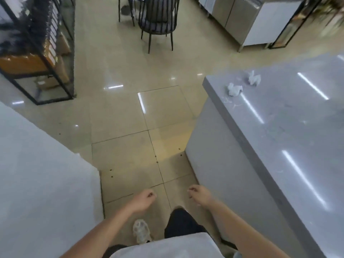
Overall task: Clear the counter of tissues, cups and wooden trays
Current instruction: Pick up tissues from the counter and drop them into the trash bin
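Two crumpled tissues lie on the grey counter off at my two o'clock — the nearer tissue close to the counter's far corner, the farther tissue just beyond it and a little to the right. They sit near each other but do not touch, and both are well apart from my hands. Small pale scraps speckle the counter top around the nearer one; I cannot tell what they are.

My left hand hangs out in front of me over the tiled floor at about eleven o'clock, its fingers loosely curled and holding nothing. My right hand hangs the same way at one o'clock, fingers slack and bent under, gripping nothing, just beside the counter's white side panel without touching it.

Below the hands I see my dark trousers, a pale shoe at six o'clock and the hem of my white shirt.

At nine o'clock a white cabinet surface fills the left edge. At ten o'clock stands a black metal shelf rack with orange and brown boxes in it. At twelve o'clock — far across the floor — a black wire-backed chair with a grey seat cushion stands, and at one o'clock a steel-fronted cabinet unit lines the back.
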